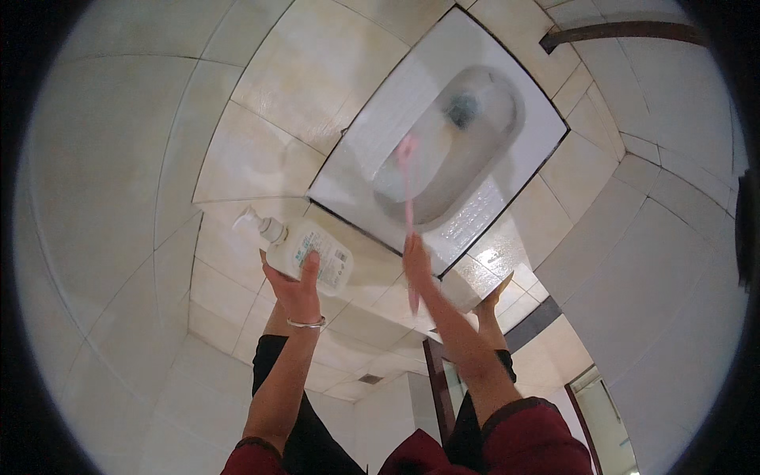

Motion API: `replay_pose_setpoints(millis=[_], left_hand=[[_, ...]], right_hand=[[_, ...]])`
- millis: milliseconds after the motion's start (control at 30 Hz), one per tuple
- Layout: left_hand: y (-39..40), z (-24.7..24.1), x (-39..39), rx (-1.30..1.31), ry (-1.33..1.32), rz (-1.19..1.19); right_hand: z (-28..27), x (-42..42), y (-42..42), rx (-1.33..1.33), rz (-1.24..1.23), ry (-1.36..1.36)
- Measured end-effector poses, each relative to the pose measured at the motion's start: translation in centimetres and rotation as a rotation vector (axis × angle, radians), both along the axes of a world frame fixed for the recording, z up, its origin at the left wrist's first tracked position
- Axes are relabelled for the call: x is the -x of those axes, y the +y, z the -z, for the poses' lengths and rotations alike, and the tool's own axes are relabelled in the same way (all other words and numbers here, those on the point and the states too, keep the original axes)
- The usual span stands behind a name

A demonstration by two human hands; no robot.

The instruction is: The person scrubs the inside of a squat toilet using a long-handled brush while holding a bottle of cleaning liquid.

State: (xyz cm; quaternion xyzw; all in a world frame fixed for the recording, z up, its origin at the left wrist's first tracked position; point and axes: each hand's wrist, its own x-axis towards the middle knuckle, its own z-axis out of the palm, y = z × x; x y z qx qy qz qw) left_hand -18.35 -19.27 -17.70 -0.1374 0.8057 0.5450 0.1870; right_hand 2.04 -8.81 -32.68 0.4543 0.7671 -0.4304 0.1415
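A white squat toilet (356,160) is set into the tiled floor before me. My right hand (417,261) is closed around the handle of a pink long-handled brush (408,196). Its pink head is inside the toilet bowl, towards the left side, and looks blurred. In my left hand (297,285) is a white pump bottle (326,261), tilted, with its pump head (258,224) towards the upper left. The bottle's label bears writing and a printed code. My thumb lies across the label.
Wet beige tiles (279,130) surround the toilet. A tiled wall (107,154) rises on the left, another (641,297) on the right. A dark curved bar (623,32) is at the upper right. A floor drain (371,379) and a brown door frame (436,380) lie behind me.
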Motion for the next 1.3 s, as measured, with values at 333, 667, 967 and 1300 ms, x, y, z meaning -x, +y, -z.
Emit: replay_pose_setpoints(millis=[333,667,967,1300], left_hand=[[-0.6,0.1,0.2,-0.009,-0.092,-0.066],[-0.8,0.5,0.0,0.033,-0.018,-0.016],[-0.5,0.8,-0.4,0.034,0.027,0.001],[-0.4,0.9,-1.1,0.013,0.073,0.092]], right_hand=[[-2.9,-0.8,2.6,0.125,0.442,-0.314],[-3.3,-4.3,7.3,0.132,0.326,-0.371],[-2.1,-13.6,-12.5,0.539,0.143,0.209],[-9.3,-18.9,-11.3,-0.057,-0.520,-0.434]])
